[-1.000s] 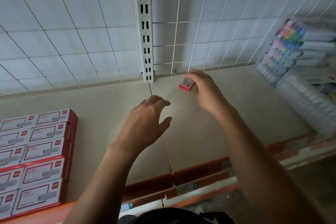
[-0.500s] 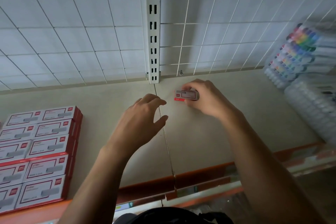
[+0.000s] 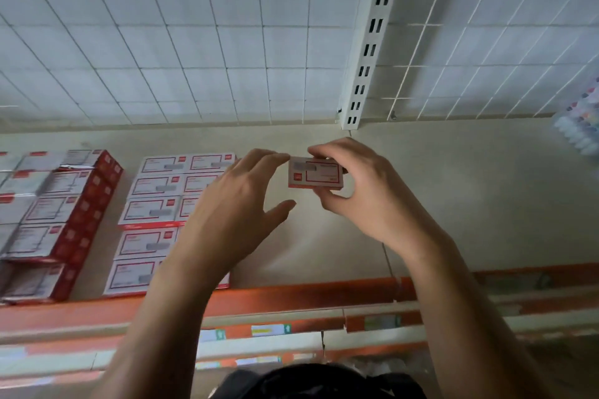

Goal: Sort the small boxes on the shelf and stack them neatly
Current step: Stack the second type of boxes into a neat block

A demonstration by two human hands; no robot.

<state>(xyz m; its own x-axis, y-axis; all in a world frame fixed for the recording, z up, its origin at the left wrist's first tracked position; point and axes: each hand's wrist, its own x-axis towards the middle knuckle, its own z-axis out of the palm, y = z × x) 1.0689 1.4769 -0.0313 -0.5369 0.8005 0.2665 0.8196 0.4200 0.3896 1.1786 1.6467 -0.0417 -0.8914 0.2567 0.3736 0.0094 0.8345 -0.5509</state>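
- A small red-and-white box (image 3: 316, 173) is pinched in the right hand (image 3: 366, 191): the fingers are curled over its far edge and the thumb is pressed against its near edge.
- The box is held flat, printed face up, over the bare middle of the shelf (image 3: 453, 191), just right of the low stack (image 3: 155, 191).
- The left hand (image 3: 240, 201) is held apart and relaxed, with the fingers stretched toward the box's left end. Nothing is gripped by it.
- The left index fingertip is seen right at the box's far-left corner; whether it is touched cannot be told. The left thumb is kept clear of the box, below and to its left.
- The low stack is laid in two columns of matching boxes, running from the far side of the shelf to its near edge, and is partly hidden by the left forearm.
- A taller stack (image 3: 64, 214) of the same boxes is set further left, with its red sides shown.
- A white wire grid (image 3: 194, 26) is fixed behind the shelf, and a slotted post (image 3: 372, 42) is seen far right of centre.
- An orange rail (image 3: 291, 298) is run along the near edge, with labels (image 3: 270, 329) below it.
- A blurred pack of markers (image 3: 580, 129) is cut off at the far right.
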